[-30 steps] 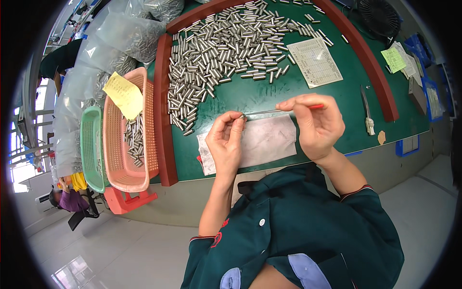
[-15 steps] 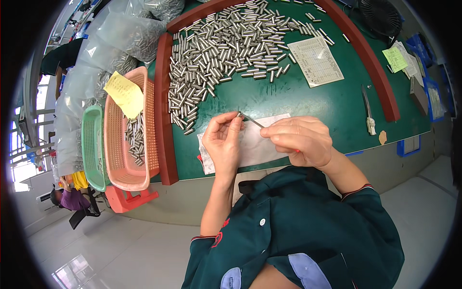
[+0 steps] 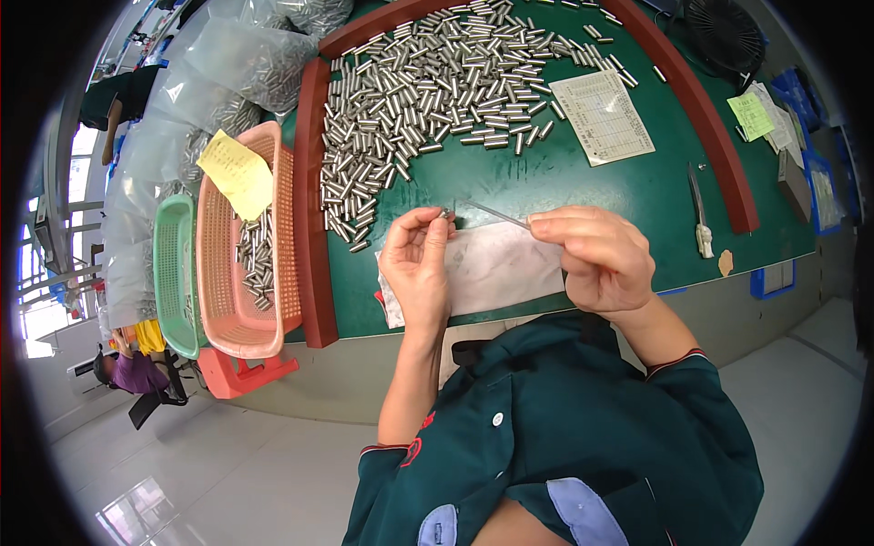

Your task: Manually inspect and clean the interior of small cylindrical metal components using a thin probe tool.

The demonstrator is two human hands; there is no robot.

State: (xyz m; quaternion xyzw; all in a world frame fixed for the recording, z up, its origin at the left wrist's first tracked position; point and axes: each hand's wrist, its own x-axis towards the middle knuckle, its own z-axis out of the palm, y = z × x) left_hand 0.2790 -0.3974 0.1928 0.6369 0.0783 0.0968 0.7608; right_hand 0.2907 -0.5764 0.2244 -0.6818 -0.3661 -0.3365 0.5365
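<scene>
Between the thumb and forefinger of my left hand (image 3: 416, 268) is pinched a small metal cylinder (image 3: 447, 214), only its end showing. My right hand (image 3: 608, 259) is closed on a thin grey rod-like tool (image 3: 496, 213). The tool points left, and its tip stands just apart from the cylinder. Both hands are above a stained white cloth (image 3: 505, 271) at the table's near edge. Beyond them a large heap of short metal cylinders (image 3: 428, 100) covers the far part of the green table (image 3: 473, 182).
Dark red rails (image 3: 314, 209) border the work area. A printed sheet (image 3: 601, 118) lies right of the heap. Farther right are a knife with a wrapped handle (image 3: 699, 214) and a black fan (image 3: 724, 36). Left stand a pink basket (image 3: 214, 273), a green basket (image 3: 168, 273) and bagged cylinders (image 3: 246, 64).
My right hand has moved to the right, drawing the tool's tip off the cylinder; more of the tool now shows. My left hand has stayed nearly in place.
</scene>
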